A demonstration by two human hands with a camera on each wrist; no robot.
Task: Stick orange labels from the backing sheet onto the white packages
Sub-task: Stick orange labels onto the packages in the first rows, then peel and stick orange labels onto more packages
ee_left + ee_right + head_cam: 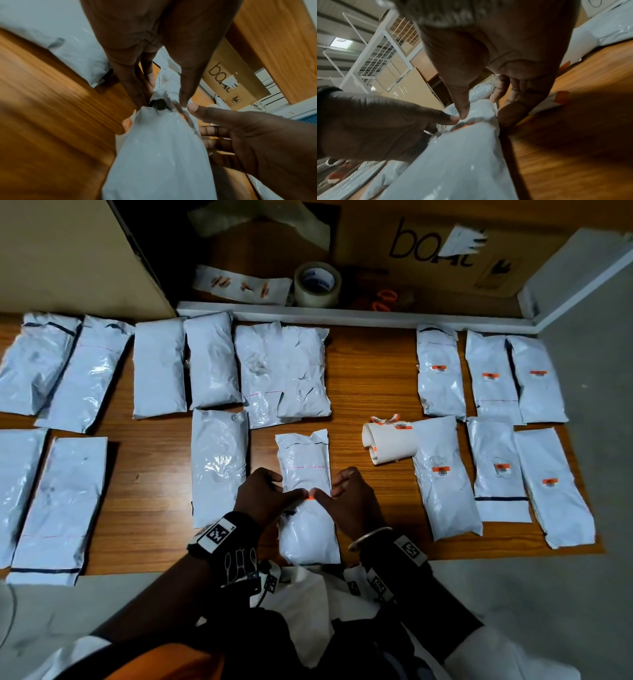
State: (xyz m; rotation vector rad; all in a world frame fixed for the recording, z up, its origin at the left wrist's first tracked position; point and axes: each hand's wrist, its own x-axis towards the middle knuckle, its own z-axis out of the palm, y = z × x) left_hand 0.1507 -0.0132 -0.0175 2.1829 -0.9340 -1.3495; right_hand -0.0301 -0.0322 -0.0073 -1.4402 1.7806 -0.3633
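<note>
A white package (306,460) lies lengthwise at the middle of the wooden table (370,378). A small orange label (310,497) sits on its middle. My left hand (267,493) and right hand (354,499) hold the package from either side, fingers curled at its edges, with both thumb tips pressing the label. In the left wrist view the left hand (154,54) squeezes the package (159,148) and the right thumb meets it. In the right wrist view the right hand (488,60) presses beside the label (464,123). The rolled backing sheet (390,445) lies to the right.
Several labelled packages (442,470) lie at the right and several unlabelled ones (159,368) at the left and back. On the ledge behind stand a tape roll (318,284), orange scissors (385,299), a spent sheet (239,284) and a cardboard box (428,244).
</note>
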